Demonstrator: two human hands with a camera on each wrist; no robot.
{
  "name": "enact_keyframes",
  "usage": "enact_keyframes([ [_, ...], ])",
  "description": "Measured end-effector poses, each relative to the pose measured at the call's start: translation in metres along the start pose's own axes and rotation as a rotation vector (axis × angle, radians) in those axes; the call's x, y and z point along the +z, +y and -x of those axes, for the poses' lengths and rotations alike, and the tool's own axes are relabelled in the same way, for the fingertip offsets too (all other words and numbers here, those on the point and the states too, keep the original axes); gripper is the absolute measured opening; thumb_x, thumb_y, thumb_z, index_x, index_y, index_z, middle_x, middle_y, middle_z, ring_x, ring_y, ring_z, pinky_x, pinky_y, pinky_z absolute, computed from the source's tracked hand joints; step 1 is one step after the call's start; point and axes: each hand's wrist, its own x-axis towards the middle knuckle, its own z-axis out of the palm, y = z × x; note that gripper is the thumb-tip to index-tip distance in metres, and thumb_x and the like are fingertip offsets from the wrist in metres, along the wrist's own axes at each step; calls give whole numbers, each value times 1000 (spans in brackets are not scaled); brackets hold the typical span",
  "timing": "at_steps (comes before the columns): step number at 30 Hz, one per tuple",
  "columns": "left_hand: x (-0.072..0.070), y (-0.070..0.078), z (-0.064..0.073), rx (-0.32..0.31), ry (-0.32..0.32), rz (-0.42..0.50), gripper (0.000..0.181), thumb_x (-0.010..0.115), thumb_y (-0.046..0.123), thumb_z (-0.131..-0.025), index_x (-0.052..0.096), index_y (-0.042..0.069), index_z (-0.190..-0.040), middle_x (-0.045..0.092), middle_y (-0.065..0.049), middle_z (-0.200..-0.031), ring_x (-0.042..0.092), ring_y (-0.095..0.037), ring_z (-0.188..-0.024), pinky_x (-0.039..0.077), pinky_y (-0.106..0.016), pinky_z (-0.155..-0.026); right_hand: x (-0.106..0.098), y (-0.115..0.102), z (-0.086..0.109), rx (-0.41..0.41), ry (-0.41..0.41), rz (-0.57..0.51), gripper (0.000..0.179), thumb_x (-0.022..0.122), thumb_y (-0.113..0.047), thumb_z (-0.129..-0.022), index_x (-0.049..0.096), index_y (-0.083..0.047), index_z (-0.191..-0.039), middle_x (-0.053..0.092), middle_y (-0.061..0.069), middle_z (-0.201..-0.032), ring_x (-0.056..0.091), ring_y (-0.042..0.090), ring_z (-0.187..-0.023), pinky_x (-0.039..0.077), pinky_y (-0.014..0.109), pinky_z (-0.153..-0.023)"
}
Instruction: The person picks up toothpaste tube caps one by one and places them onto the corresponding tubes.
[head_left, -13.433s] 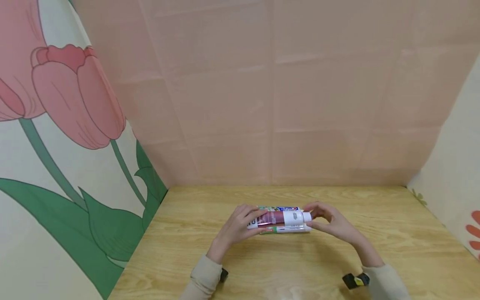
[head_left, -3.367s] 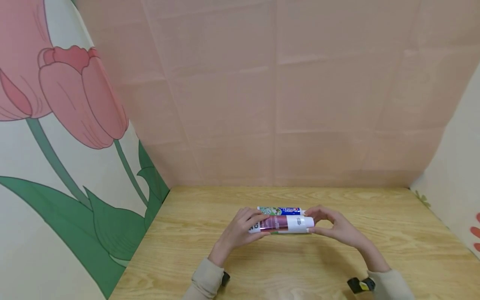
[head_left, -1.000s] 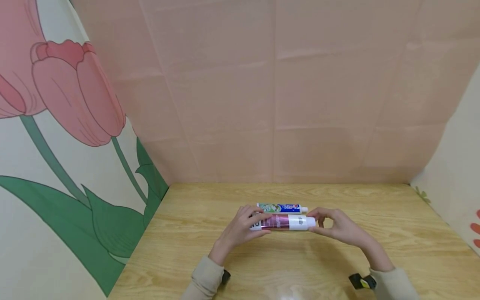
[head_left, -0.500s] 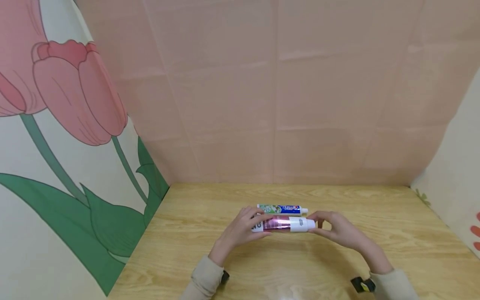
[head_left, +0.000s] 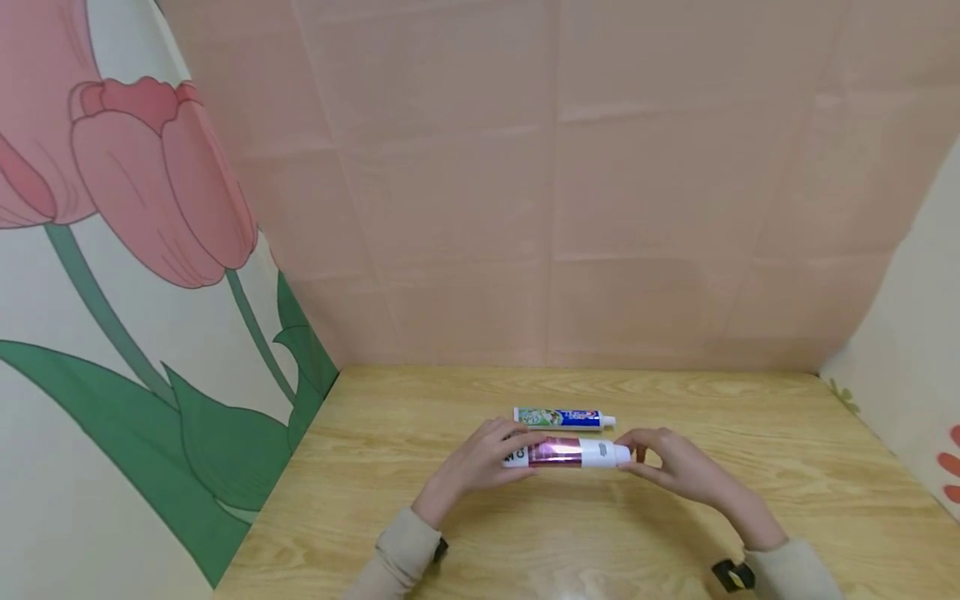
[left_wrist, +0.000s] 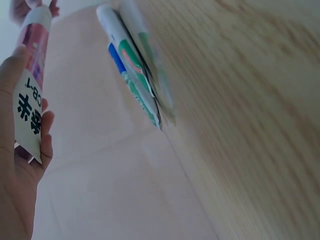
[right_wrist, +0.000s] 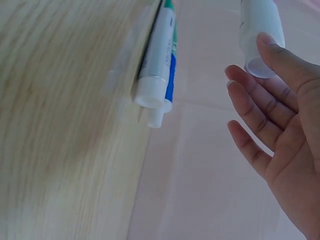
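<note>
A pink and white toothpaste tube (head_left: 558, 452) lies sideways in the air above the table, its cap end to the right. My left hand (head_left: 476, 460) grips its flat end, thumb on one face and fingers behind, as the left wrist view shows. At the other end, my right hand (head_left: 678, 468) pinches the white cap (right_wrist: 260, 67) between thumb and fingertips. Behind the held tube, a blue and green toothpaste tube (head_left: 562, 418) rests on the table. Beside it lies a white and green tube (right_wrist: 157, 55), seen in both wrist views and hidden by the held tube in the head view.
The wood-grain table (head_left: 585, 542) runs back to a creased pinkish backdrop (head_left: 555, 208). A panel with painted tulips (head_left: 165, 183) stands along the left, and a pale panel (head_left: 900, 358) along the right. Dark wrist cameras sit below both sleeves.
Over the last second, both hands and the held tube have shifted slightly toward me and right. The white and green tube, visible 13 seconds ago, is now hidden behind it in the head view.
</note>
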Motion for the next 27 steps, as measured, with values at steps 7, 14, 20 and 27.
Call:
enact_keyframes([
  [7,0,2,3,-36,-116,48,53,65,42,-84,51,23,-132,60,4,-117,53,-7,-106,42,-19,-95,3,0,4,-2,-21,0,18,67,-28,-85,63,-18,-99,57,-19,-79,49,-3,-68,44,18,-55],
  [14,4,4,4,-3,-137,43,53,61,45,-86,51,20,-132,60,2,-117,54,-9,-107,42,-21,-97,4,1,9,-21,-33,-3,17,67,-26,-85,64,-16,-98,56,-18,-77,48,-4,-66,45,19,-53],
  [20,5,4,4,6,-172,68,52,61,44,-86,52,18,-130,60,3,-116,53,-8,-108,40,-19,-98,5,5,13,-69,-18,-22,16,69,-20,-84,63,-15,-98,56,-17,-76,48,-4,-65,45,19,-52],
  [27,7,6,6,10,-237,84,54,64,44,-84,53,15,-130,60,1,-116,54,-9,-108,39,-18,-99,7,8,19,-97,-28,-38,17,69,-16,-83,62,-16,-99,56,-17,-75,48,-5,-65,44,17,-51],
])
